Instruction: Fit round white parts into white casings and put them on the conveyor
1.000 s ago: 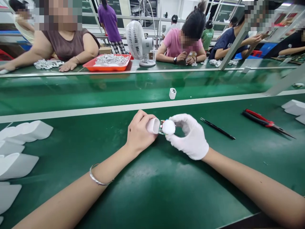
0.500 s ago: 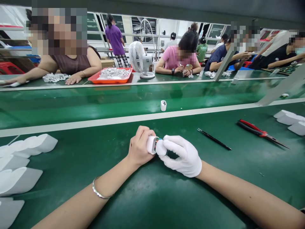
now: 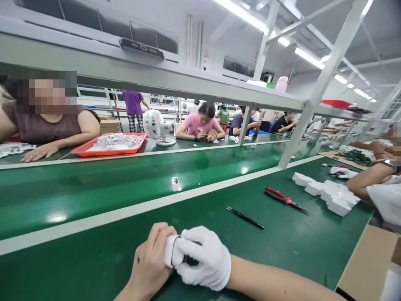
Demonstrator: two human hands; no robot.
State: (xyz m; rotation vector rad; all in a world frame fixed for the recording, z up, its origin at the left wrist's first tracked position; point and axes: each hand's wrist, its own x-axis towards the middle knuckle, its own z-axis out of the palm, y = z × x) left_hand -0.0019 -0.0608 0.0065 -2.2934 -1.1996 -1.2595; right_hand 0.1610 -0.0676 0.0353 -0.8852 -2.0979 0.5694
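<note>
I'm pressing the small white plastic shell shut between bare left hand and gloved right hand; the earlier gap is gone, black tweezers lying at two o'clock.

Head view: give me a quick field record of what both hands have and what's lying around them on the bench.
left hand: bare, closed on the small white housing
right hand: white glove, pressed against the same housing from the right
grip: both hands shut on the part, held low over the green bench
tweezers: black, lying right of the hands, untouched
pliers: red-handled, farther right
white parts: cluster at the right edge
loose housing: stands alone on the conveyor belt
</note>
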